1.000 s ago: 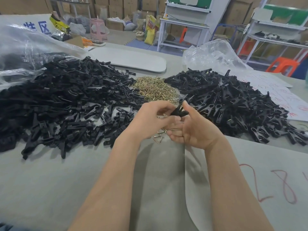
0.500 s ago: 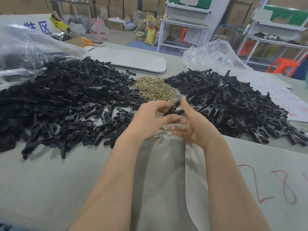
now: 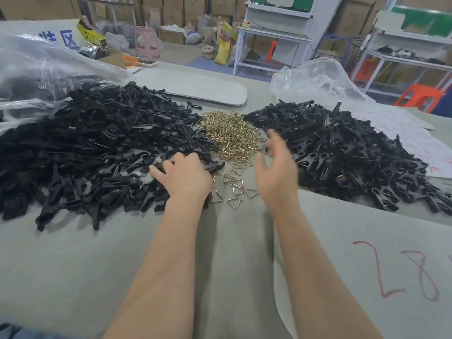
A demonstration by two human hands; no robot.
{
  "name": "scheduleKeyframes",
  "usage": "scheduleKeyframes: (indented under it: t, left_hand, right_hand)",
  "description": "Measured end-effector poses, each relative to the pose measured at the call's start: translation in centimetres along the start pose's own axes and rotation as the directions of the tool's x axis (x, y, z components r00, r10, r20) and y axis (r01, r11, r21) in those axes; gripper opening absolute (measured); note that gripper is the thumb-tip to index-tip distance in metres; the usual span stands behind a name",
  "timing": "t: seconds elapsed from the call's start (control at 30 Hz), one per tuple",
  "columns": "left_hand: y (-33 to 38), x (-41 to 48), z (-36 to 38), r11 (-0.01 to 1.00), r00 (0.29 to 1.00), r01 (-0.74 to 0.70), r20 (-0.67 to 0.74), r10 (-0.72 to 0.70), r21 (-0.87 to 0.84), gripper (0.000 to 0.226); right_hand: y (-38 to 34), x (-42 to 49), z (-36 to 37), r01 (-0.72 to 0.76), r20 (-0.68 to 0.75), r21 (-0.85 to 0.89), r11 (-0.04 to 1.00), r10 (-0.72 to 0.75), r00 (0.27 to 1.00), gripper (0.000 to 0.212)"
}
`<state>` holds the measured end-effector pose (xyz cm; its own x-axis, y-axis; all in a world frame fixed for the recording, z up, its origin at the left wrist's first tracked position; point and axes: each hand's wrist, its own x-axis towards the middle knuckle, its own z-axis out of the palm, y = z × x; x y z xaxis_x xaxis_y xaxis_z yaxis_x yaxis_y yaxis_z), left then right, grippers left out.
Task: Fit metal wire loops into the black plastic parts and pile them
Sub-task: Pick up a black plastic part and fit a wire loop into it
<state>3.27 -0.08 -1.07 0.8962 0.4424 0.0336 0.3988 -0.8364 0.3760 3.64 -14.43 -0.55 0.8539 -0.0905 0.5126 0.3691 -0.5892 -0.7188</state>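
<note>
1. A heap of black plastic parts [image 3: 85,148] is spread to the left of the left hand [image 3: 186,178]. That hand is laid palm down on the heap's near edge, fingers bent over several parts. Whether any part is actually gripped cannot be told.
2. The right hand [image 3: 276,172] is held above the surface, blurred, its fingers loose and apart, with nothing in it.
3. Loose wire loops [image 3: 232,189] are scattered between the two hands, and a brassy mound of loops [image 3: 230,135] is piled just beyond them.
4. A second heap [image 3: 342,152] of black parts lies to the right of the right hand, with wire seen glinting in some.
5. Both forearms are stretched over a grey table covering [image 3: 73,265]. A paler sheet [image 3: 367,241] bearing red figures lies beneath the right forearm.
6. Clear plastic bags [image 3: 36,64] are bunched behind the heaps, and a grey oval board [image 3: 195,86] lies beyond the mound.
7. Further back, cardboard boxes [image 3: 171,8], a white workbench [image 3: 274,35], a pink stool [image 3: 145,41] and an orange stool [image 3: 420,96] are seen.
</note>
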Motion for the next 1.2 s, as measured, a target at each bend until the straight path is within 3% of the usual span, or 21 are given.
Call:
scheduleKeyframes:
  t: [0.07, 0.13, 0.2, 0.27, 0.5, 0.63, 0.73, 0.8, 0.83, 0.93, 1.1, 1.2]
  left_hand:
    - [-0.1, 0.2, 0.1, 1.0, 0.999, -0.019, -0.028, 0.019, -0.013, 0.034]
    - [-0.1, 0.4, 0.1, 0.999, 0.998, -0.035, -0.055, 0.033, -0.041, 0.037]
    - [-0.3, 0.4, 0.0, 0.997, 0.997, -0.037, -0.073, 0.032, -0.068, 0.037]
    - [-0.2, 0.4, 0.0, 0.997, 0.995, -0.037, -0.094, 0.03, -0.072, 0.033]
    - [0.3, -0.1, 0.5, 0.993, 0.995, -0.097, -0.004, 0.098, 0.069, 0.032]
    - [0.5, -0.1, 0.5, 0.994, 0.994, -0.103, -0.025, 0.104, 0.045, 0.028]
    - [0.7, 0.0, 0.1, 0.984, 0.975, -0.174, -0.144, 0.17, -0.021, 0.024]
    - [0.9, 0.1, -0.2, 0.948, 0.95, -0.264, -0.218, 0.224, -0.179, 0.021]
    - [1.2, -0.1, -0.4, 0.904, 0.94, -0.314, -0.229, 0.253, -0.291, 0.019]
    - [2.0, -0.8, -0.5, 0.76, 0.908, -0.418, -0.233, 0.348, -0.498, 0.014]
    - [2.8, -1.6, 0.0, 0.624, 0.856, -0.487, -0.191, 0.481, -0.611, 0.012]
    - [2.9, -1.7, 0.1, 0.551, 0.892, -0.341, -0.077, 0.445, -0.762, 0.017]
  right_hand:
    - [-0.2, -0.6, 1.6, 0.133, 0.255, -0.098, 0.986, -0.104, 0.961, 0.05]
    - [0.2, -1.1, 3.0, 0.255, 0.473, -0.239, 0.937, -0.117, 0.873, 0.052]
    - [0.5, -1.6, 4.0, 0.274, 0.588, -0.342, 0.899, -0.022, 0.808, 0.056]
    - [0.7, -1.8, 4.4, 0.264, 0.612, -0.374, 0.889, 0.023, 0.79, 0.056]
    - [0.4, -1.4, 3.9, 0.219, 0.577, -0.317, 0.923, 0.004, 0.817, 0.044]
    - [0.2, -1.2, 3.5, 0.193, 0.542, -0.229, 0.954, -0.04, 0.839, 0.047]
    - [0.1, -1.0, 3.0, 0.018, 0.377, -0.106, 0.994, 0.023, 0.926, 0.042]
    - [-0.1, -0.8, 2.7, -0.151, 0.263, 0.017, 0.988, 0.142, 0.954, 0.04]
    - [-0.2, -0.6, 2.5, -0.241, 0.246, 0.141, 0.96, 0.202, 0.948, 0.04]
    - [-0.7, -0.1, 2.1, -0.422, 0.264, 0.513, 0.748, 0.33, 0.906, 0.043]
    - [-0.5, 0.3, 1.2, -0.425, 0.171, 0.64, 0.64, 0.421, 0.891, 0.044]
    - [-0.3, 0.6, 0.4, -0.419, 0.118, 0.685, 0.596, 0.477, 0.871, 0.039]
